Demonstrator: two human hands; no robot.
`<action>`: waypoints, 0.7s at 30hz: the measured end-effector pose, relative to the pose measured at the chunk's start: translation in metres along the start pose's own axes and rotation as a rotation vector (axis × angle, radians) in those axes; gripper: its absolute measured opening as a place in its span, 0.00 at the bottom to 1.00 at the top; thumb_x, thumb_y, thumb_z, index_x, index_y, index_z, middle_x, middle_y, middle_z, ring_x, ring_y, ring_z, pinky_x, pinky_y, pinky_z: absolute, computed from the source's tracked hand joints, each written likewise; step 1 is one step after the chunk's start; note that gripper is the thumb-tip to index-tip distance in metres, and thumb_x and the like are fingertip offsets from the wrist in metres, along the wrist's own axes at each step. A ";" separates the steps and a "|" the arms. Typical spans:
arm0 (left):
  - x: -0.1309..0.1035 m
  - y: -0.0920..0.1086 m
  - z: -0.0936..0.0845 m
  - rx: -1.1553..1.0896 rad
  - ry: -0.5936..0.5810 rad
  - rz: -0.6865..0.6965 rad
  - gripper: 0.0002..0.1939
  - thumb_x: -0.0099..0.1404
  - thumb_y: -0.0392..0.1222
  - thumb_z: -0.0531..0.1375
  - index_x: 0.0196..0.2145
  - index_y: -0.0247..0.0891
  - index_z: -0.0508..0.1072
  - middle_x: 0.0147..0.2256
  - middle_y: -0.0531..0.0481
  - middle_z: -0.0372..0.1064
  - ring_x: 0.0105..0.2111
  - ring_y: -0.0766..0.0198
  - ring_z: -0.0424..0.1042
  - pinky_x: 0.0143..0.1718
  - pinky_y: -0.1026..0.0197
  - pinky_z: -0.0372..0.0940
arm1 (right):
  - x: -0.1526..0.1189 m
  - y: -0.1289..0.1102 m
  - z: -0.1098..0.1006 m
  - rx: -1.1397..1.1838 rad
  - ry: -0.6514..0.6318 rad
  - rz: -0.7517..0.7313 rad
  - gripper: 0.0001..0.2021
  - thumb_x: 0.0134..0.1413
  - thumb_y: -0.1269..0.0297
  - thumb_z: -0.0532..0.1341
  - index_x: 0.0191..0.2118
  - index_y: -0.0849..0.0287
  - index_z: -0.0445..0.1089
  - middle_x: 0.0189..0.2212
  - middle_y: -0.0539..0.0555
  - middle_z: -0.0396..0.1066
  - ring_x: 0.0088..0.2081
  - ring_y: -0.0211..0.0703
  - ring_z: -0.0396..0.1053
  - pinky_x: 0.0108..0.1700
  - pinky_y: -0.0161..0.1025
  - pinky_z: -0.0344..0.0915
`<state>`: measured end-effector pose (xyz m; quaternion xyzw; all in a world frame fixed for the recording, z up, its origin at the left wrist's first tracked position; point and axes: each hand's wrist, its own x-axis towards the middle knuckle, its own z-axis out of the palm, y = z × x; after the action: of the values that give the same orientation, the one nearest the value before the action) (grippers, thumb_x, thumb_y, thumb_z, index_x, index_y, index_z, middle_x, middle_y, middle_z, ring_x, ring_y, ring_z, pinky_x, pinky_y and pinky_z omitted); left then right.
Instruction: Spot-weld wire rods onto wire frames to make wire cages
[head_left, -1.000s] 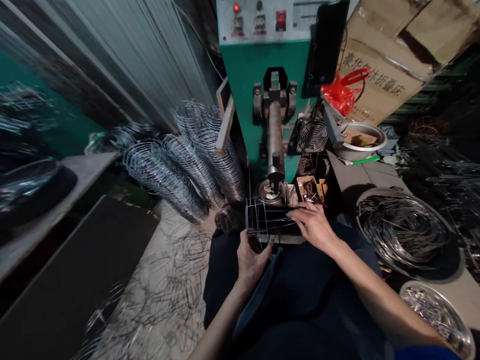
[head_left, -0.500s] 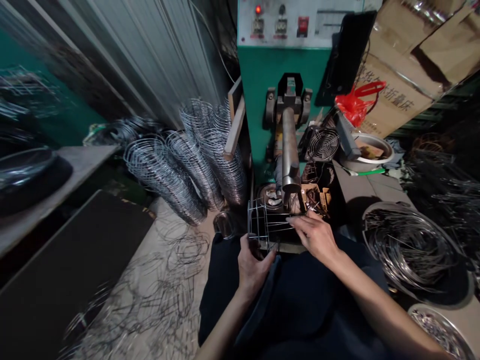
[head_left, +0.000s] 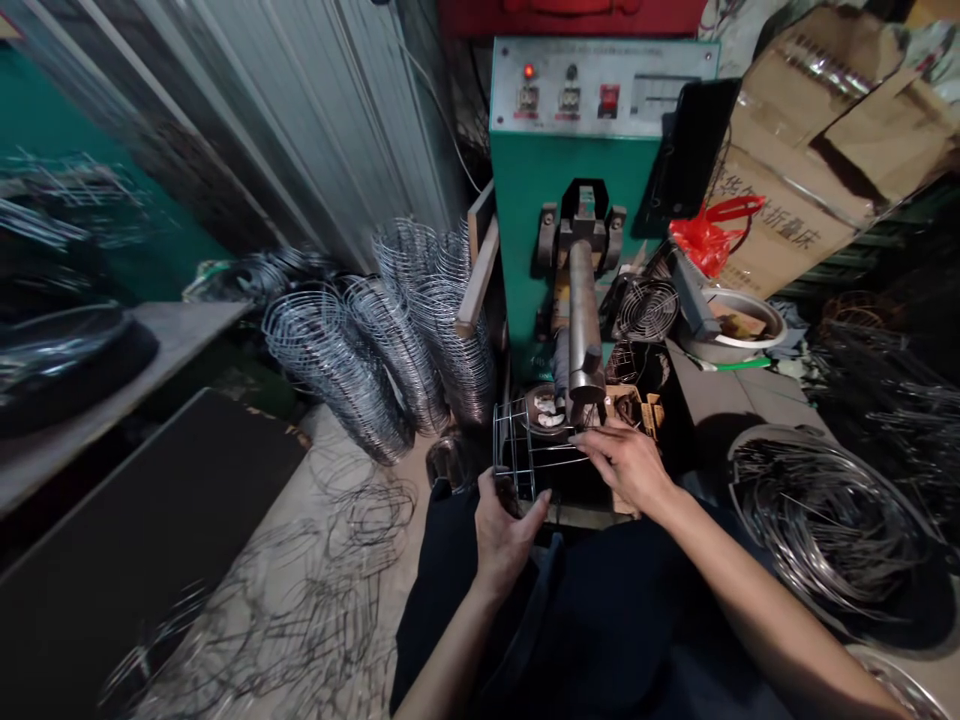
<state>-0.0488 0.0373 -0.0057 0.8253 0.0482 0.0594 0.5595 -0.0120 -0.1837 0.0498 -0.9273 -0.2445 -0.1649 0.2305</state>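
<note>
A small frame of thin metal wire (head_left: 532,440) is held low in front of the green machine (head_left: 502,260), left of and just below the tip of its metal arm (head_left: 583,330). My left hand (head_left: 502,540) is curled round the near end of the frame, thumb apart from the fingers. With fingertips pinched together, my right hand (head_left: 630,468) grips the right end of the wires that run across from the frame. Its fingers hide that end. Under the arm is a round dish (head_left: 544,408) with pale bits in it.
Tall stacks of wire rings (head_left: 337,370) stand left of the machine, near a wooden bar (head_left: 478,283). Loose wire pieces (head_left: 300,590) cover the floor at left. On the right are a basin of wire rods (head_left: 817,530), a white bowl (head_left: 776,325) and a cardboard box (head_left: 787,215).
The view has tilted up, so the machine sits lower in the picture. Both hands and the wire frame have come slightly closer to the machine's arm. The grips look much the same.
</note>
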 end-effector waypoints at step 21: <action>0.041 -0.001 0.001 0.044 -0.049 0.072 0.30 0.55 0.55 0.67 0.49 0.39 0.62 0.32 0.53 0.69 0.27 0.64 0.70 0.31 0.61 0.68 | 0.004 0.009 0.011 -0.200 0.140 0.149 0.10 0.68 0.66 0.56 0.39 0.55 0.74 0.35 0.54 0.74 0.37 0.47 0.67 0.38 0.38 0.63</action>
<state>-0.0084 0.0429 -0.0049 0.8397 0.0062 0.0581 0.5399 -0.0021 -0.1840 0.0392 -0.9475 -0.1406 -0.2350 0.1652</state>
